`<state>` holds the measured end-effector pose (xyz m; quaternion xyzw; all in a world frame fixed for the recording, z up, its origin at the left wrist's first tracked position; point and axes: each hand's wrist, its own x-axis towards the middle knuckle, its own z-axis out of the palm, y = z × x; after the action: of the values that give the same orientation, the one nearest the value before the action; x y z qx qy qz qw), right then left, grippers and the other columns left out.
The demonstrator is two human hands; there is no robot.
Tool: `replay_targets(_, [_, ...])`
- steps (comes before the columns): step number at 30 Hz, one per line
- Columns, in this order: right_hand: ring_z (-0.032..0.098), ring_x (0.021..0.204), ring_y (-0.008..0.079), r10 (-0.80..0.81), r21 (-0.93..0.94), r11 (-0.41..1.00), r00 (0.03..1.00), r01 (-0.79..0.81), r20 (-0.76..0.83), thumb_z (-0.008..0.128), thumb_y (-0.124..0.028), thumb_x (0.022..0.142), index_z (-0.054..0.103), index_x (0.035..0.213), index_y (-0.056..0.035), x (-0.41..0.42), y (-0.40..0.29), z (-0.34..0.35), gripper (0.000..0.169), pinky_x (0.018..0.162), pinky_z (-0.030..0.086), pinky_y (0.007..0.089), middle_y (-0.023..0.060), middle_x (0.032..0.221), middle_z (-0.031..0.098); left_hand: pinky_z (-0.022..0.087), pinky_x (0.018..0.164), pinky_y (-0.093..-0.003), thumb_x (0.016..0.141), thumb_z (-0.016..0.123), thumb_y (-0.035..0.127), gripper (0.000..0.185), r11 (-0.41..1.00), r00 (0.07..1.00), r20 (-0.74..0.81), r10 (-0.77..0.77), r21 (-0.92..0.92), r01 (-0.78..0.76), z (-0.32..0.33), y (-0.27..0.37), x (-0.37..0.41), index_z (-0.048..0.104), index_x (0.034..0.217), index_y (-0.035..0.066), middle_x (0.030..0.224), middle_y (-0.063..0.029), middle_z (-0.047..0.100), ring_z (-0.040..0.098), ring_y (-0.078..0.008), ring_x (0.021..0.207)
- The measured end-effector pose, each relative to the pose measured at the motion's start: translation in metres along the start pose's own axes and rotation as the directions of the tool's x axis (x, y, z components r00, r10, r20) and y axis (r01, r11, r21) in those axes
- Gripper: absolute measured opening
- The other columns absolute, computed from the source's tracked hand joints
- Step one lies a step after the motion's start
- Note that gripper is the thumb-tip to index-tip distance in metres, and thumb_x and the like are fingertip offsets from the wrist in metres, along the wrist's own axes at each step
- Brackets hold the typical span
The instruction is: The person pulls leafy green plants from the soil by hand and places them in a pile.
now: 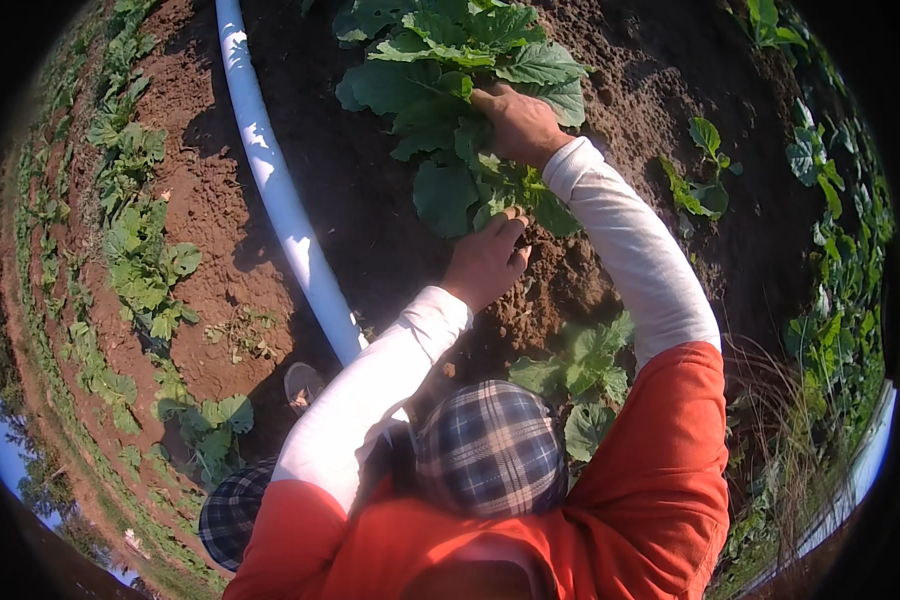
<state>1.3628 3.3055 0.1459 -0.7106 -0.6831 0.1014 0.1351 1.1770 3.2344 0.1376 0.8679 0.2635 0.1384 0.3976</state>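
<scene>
A broad-leaved green plant grows from the brown soil in front of me, its lobed leaves spread wide. My right hand reaches in among its leaves from the right, index finger against the foliage. The other right fingers are partly hidden, so a grip cannot be made out. Closer to me, my left hand is at the plant's lower edge, with its fingertips by the small lower leaves. A gap shows between its thumb and fingers, and nothing is visibly held there. Loose soil clods lie just beside it.
A long white pipe runs along the ground at left, passing under my left forearm. Smaller plants stand near my knee and at right. Leafy crop rows line the left side. Dry grass rises at lower right.
</scene>
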Motion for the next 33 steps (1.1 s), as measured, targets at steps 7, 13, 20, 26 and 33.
replay_targets(7, [0.060,0.080,0.0351,0.161,0.109,0.983,0.978,-0.147,-0.132,0.051,-0.009,0.076,0.057,0.088,-0.0051,0.024,-0.017,0.036,0.015,0.069,0.049,0.0418,0.0191,0.082,0.060,0.048,0.080,-0.0395,0.077,0.061,0.015,0.033,1.000,0.999,0.043,0.002,0.010,-0.003,-0.002,-0.009,-0.008,0.054,0.108,0.004,0.108,-0.0167,0.056,0.055,-0.0346,0.097])
replay_targets(13, [0.063,0.075,0.0263,0.268,0.624,0.777,0.853,0.083,-0.448,0.066,-0.006,0.074,0.061,0.102,-0.0074,-0.010,-0.001,0.039,0.028,0.067,0.048,0.0320,0.0129,0.083,0.065,0.050,0.079,-0.0366,0.077,0.062,0.012,0.034,1.000,0.998,0.061,-0.009,0.013,0.008,-0.006,-0.008,-0.011,0.056,0.110,0.005,0.115,-0.0160,0.055,0.058,-0.0339,0.095])
replay_targets(20, [0.060,0.080,0.0167,0.815,0.998,0.050,0.579,-0.042,-0.016,0.064,-0.015,0.082,0.057,0.100,0.0028,-0.013,0.020,-0.039,0.026,0.064,0.050,0.0297,0.0097,0.091,0.062,0.050,0.080,-0.0376,0.079,0.061,0.014,0.032,0.998,0.999,-0.012,0.032,-0.057,-0.032,-0.012,-0.011,-0.015,0.056,0.109,0.004,0.110,-0.0158,0.057,0.058,-0.0330,0.096])
replay_targets(26, [0.060,0.082,0.0203,0.638,0.942,0.304,0.765,-0.143,-0.089,0.061,-0.014,0.084,0.059,0.102,-0.0048,-0.053,0.140,-0.069,0.020,0.072,0.051,0.0335,0.0059,0.093,0.062,0.052,0.071,-0.0299,0.080,0.060,0.010,0.024,0.966,0.981,0.106,0.165,-0.217,-0.139,-0.101,-0.042,-0.030,0.059,0.103,0.005,0.093,-0.0114,0.064,0.063,-0.0275,0.083])
replay_targets(33, [0.054,0.106,0.0282,0.931,0.975,0.186,0.339,-0.123,-0.135,0.067,-0.021,0.081,0.033,0.132,0.0007,-0.108,0.126,-0.131,0.065,0.084,0.047,0.0362,0.0164,0.117,0.053,0.043,0.089,-0.0382,0.078,0.062,0.014,0.044,0.823,0.978,0.165,-0.126,0.568,0.010,-0.268,-0.212,-0.087,0.048,0.117,0.002,0.124,-0.0140,0.048,0.047,-0.0304,0.112])
